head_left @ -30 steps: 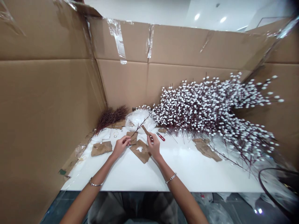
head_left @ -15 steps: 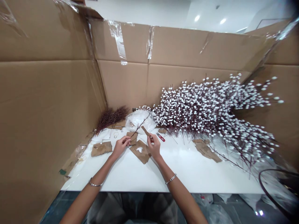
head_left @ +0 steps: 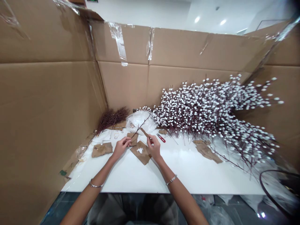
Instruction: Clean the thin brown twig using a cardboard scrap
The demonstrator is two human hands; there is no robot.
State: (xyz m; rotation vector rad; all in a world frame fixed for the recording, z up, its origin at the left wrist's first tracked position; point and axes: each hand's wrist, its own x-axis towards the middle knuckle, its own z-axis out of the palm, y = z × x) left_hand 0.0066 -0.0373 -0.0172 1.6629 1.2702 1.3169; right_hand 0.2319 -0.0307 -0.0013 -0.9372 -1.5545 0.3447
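Between the closed fingers of my left hand [head_left: 122, 147] is the lower end of a bare brown twig [head_left: 138, 128], slanting up to the right. My right hand [head_left: 153, 146] pinches a narrow strip of brown cardboard [head_left: 144, 132], its far end pointing at the twig. Strip and twig are close together; whether they touch I cannot tell. Under and between the hands lie a torn cardboard piece [head_left: 144, 157] with white bits on it and a smaller cardboard piece [head_left: 134, 138]. Red-handled thread snips [head_left: 161, 137] lie just right of my right hand.
White-budded branches [head_left: 199, 107] are heaped at the back right. A bundle of bare twigs [head_left: 111, 118] lies back left, beside a clear plastic bag [head_left: 140, 120]. Cardboard scraps [head_left: 102, 150] are on the white table [head_left: 187, 178]. Tall cardboard walls [head_left: 124, 84] enclose the back and sides.
My right hand, with the cardboard strip, has shifted very slightly to the left toward the twig. My left hand and the twig look unchanged.
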